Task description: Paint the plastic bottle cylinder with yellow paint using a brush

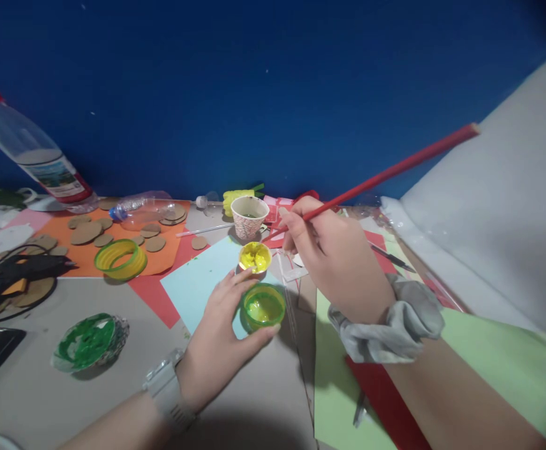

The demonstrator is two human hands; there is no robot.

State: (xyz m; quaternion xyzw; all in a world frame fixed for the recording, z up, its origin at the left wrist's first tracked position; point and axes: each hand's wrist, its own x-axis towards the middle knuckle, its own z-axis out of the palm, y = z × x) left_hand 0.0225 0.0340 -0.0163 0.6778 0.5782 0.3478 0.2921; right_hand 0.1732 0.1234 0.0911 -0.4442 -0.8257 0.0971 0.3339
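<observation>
My right hand [343, 256] grips a long red paintbrush [385, 178], its handle pointing up to the right. The brush's lower end is beside a small cup of yellow paint [254, 257]. My left hand [226, 337], with a watch on the wrist, curves round a small round green cup [263, 306] whose inside is wet and yellowish. Its thumb is at the near rim and its fingers at the far side, close to the yellow paint. Behind stands a patterned paper cup [249, 217] with dark liquid in it.
A yellow-green ring [121, 259] and cardboard discs [86, 233] lie on orange paper at left. A dish of green paint [89, 342] sits nearer. Further left are a leaning bottle [52, 169] and a black corded tool [24, 270]. Light green paper [483, 362] lies at right.
</observation>
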